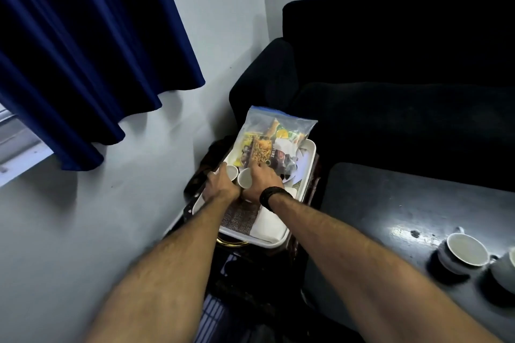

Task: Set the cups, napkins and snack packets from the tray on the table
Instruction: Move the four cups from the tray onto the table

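Note:
A white tray (308,160) rests on a small stand beside the wall. At its far end leans a clear zip bag of snack packets (271,138). Two small white cups stand in the tray. My left hand (221,182) wraps around the left cup (232,170). My right hand (260,179), with a black wristband, grips the right cup (245,177). A white napkin (269,224) lies at the near end of the tray on a woven mat. On the dark table (390,203) at the right stands another white cup (466,249) on a saucer.
A dark sofa (390,64) fills the far right behind the table. A blue curtain (83,50) hangs at the left over a window. A second cup (505,267) is cut off by the right edge of the frame.

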